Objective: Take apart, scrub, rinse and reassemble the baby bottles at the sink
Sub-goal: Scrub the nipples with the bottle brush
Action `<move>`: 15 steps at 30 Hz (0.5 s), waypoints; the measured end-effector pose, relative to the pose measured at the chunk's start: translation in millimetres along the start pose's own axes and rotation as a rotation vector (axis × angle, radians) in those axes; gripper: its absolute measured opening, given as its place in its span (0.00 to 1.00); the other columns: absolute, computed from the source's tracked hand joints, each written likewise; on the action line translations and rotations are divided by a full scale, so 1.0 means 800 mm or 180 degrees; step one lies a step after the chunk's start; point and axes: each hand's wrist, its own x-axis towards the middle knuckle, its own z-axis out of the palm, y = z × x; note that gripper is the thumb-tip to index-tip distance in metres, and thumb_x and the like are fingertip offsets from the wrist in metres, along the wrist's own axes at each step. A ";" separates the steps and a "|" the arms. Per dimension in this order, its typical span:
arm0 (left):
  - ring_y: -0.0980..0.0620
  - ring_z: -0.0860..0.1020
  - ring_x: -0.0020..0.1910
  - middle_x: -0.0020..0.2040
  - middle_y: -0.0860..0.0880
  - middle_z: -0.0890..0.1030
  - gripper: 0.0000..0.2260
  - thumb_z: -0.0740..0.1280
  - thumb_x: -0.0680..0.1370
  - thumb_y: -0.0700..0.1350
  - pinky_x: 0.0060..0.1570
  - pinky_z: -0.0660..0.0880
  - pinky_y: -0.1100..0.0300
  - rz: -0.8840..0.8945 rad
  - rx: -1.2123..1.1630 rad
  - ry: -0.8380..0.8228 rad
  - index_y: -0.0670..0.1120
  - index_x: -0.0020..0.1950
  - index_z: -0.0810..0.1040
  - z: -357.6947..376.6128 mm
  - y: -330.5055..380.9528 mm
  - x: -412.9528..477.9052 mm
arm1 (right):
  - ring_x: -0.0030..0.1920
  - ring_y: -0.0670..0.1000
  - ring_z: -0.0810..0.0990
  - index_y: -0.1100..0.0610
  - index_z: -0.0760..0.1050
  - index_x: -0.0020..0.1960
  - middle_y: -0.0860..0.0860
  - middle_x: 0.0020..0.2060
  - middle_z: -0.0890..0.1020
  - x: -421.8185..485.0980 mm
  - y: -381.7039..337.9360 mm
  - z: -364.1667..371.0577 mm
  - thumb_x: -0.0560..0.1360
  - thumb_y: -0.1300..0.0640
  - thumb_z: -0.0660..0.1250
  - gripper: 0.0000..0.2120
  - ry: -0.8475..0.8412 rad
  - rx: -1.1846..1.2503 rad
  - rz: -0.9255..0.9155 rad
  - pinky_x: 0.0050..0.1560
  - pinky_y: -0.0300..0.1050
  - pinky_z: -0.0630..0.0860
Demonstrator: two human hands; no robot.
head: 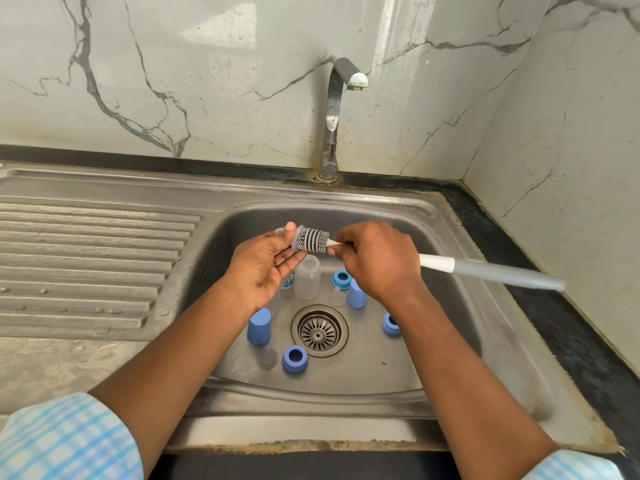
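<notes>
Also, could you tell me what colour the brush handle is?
The brush handle is white near the bristles, then grey; head view.

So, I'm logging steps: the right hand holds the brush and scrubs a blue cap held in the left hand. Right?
Not quite. In the head view the left hand holds a clear teat, not a blue cap; the right hand holds the brush against it.

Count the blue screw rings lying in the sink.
3. One ring sits behind the drain, one lies to its right, and one lies at its front left. Others could be hidden.
</notes>
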 end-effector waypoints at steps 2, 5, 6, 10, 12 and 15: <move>0.51 0.86 0.41 0.43 0.43 0.86 0.05 0.70 0.76 0.39 0.41 0.83 0.58 -0.0015 0.0057 0.0222 0.39 0.50 0.80 -0.001 0.001 -0.001 | 0.46 0.54 0.80 0.49 0.80 0.55 0.49 0.44 0.83 -0.001 -0.006 0.004 0.80 0.48 0.65 0.09 0.0135 -0.0119 -0.0104 0.43 0.47 0.73; 0.50 0.85 0.40 0.44 0.42 0.85 0.04 0.71 0.76 0.40 0.40 0.83 0.58 -0.0025 0.0052 0.0414 0.40 0.48 0.81 -0.002 0.003 -0.002 | 0.48 0.54 0.80 0.50 0.79 0.54 0.49 0.46 0.82 -0.001 -0.010 0.015 0.78 0.53 0.67 0.06 0.0272 -0.0148 -0.0278 0.44 0.48 0.73; 0.50 0.85 0.40 0.45 0.42 0.85 0.04 0.71 0.76 0.40 0.40 0.83 0.58 -0.0026 0.0040 0.0427 0.40 0.48 0.82 -0.003 0.003 -0.002 | 0.48 0.54 0.80 0.51 0.79 0.54 0.49 0.47 0.81 -0.001 -0.010 0.017 0.77 0.54 0.68 0.06 0.0301 -0.0103 -0.0344 0.44 0.48 0.73; 0.51 0.85 0.42 0.46 0.42 0.85 0.06 0.69 0.77 0.38 0.45 0.83 0.58 0.0014 0.0027 0.0239 0.39 0.53 0.80 -0.004 0.004 -0.001 | 0.45 0.55 0.79 0.52 0.79 0.53 0.50 0.44 0.81 -0.001 -0.007 0.018 0.78 0.54 0.66 0.06 0.0313 -0.0063 -0.0332 0.43 0.48 0.74; 0.52 0.85 0.44 0.46 0.44 0.85 0.06 0.68 0.78 0.37 0.52 0.81 0.57 0.0120 0.0090 0.0066 0.40 0.54 0.79 -0.002 0.006 -0.002 | 0.41 0.54 0.78 0.52 0.80 0.52 0.51 0.40 0.81 -0.001 -0.005 0.017 0.79 0.52 0.65 0.07 0.0171 0.0072 -0.0232 0.41 0.46 0.71; 0.54 0.85 0.48 0.47 0.48 0.86 0.10 0.68 0.74 0.36 0.52 0.81 0.59 0.0322 0.0074 -0.0316 0.43 0.54 0.79 0.000 0.013 -0.004 | 0.29 0.48 0.69 0.52 0.79 0.38 0.46 0.27 0.72 0.004 0.003 0.013 0.79 0.51 0.67 0.11 -0.0275 0.0799 -0.0035 0.33 0.44 0.65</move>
